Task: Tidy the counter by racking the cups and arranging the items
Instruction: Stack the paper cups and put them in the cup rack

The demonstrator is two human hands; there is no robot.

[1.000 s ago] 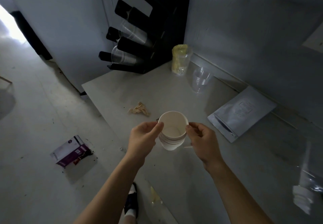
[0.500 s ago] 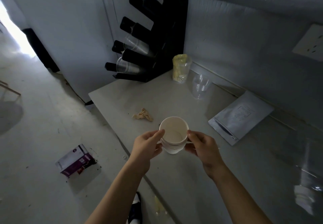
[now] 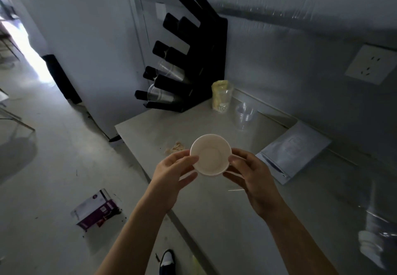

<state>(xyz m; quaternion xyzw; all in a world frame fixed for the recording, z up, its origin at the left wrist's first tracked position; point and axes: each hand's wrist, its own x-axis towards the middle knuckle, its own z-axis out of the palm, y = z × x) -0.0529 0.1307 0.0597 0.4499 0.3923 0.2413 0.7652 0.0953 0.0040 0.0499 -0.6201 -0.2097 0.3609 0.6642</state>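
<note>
From the head camera, both hands hold a white paper cup [image 3: 211, 155] above the counter [image 3: 214, 210]. The left hand [image 3: 171, 172] pinches its left rim with the thumb on top, and the right hand [image 3: 249, 173] clasps its right side. The cup's mouth faces the camera. Just beyond the left hand a crumpled scrap [image 3: 175, 147] lies on the counter. Farther beyond the hands stands a black cup rack [image 3: 193, 64] with clear cups in its lower slots. To its right, beyond the right hand, are a measuring cup [image 3: 222, 98] and a clear cup stack [image 3: 245, 117]. A grey pouch [image 3: 294, 150] lies right of the right hand.
</note>
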